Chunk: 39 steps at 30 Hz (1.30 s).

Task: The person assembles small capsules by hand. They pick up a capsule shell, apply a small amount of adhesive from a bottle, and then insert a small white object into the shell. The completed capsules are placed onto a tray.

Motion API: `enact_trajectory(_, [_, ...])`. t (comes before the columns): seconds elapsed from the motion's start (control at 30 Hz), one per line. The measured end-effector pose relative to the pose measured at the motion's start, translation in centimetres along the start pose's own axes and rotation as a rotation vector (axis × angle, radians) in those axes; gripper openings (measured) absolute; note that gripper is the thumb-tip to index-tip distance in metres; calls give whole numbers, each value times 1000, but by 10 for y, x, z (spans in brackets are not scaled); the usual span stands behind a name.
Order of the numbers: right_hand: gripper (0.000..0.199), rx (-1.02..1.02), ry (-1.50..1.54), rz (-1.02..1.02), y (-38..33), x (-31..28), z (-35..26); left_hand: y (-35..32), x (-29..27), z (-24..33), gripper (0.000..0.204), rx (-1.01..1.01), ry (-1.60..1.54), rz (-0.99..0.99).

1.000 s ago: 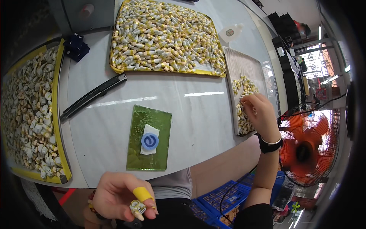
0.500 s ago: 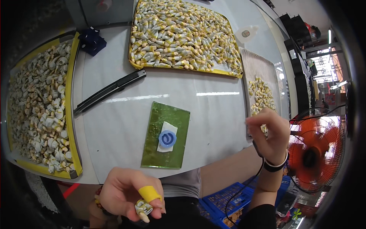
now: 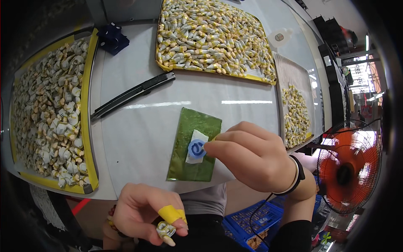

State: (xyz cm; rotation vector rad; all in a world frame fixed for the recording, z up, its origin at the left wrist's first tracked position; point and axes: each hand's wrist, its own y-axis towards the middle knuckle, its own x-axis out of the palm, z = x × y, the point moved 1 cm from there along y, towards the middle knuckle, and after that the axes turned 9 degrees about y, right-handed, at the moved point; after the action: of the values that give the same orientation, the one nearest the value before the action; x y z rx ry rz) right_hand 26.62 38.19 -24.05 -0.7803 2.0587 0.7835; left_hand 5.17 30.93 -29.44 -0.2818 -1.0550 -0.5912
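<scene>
Low in the view, my left hand [image 3: 142,214] pinches a small paper-wrapped roll [image 3: 166,230], white with dark lines and a pale tip pointing down. Yellow tape circles one of its fingers. My right hand [image 3: 256,157] is closed in a pinch, its fingertips at the right edge of a small round blue dish [image 3: 196,148]. Whatever those fingertips hold, if anything, is hidden. Beneath the dish lies a white pad [image 3: 195,159], on a green glossy plate [image 3: 179,168].
Loose, crumpled-looking wrapped pieces fill a yellow-edged tray [image 3: 93,164] at left. Neatly rolled ones fill the far tray [image 3: 247,77]; fewer lie in the right tray [image 3: 285,67]. A long black tool [image 3: 130,94], dark cloth [image 3: 112,40], white bottle [image 3: 280,37] and orange fan [image 3: 346,170] surround me.
My right hand has come left and down from beside the right tray to the blue dish, its fingers closing. My left hand still holds the roll. The whole view has shifted slightly.
</scene>
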Motion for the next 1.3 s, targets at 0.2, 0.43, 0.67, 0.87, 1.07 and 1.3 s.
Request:
enact_trajectory(0.2, [16,-48,-107,-32,8,12,-1,0,-1,2,34,20,113,-5])
enact_trajectory(0.43, [16,-88,-136,-95,2,6,-8,-3,0,3,37,93,245,105])
enact_trajectory(0.67, [21,-59,-83,-9,-3,11,-12,7,12,-2,33,246,706,215])
enact_trajectory(0.87, [25,98,585,213,-13,-1,-30,9,14,5,28,419,1185,102])
enact_trajectory(1.07, [18,234,654,272,-21,4,-48,9,17,3,35,407,1187,107])
enact_trajectory(1.3, [15,85,631,259,-21,4,-46,19,28,4,35,428,1310,76])
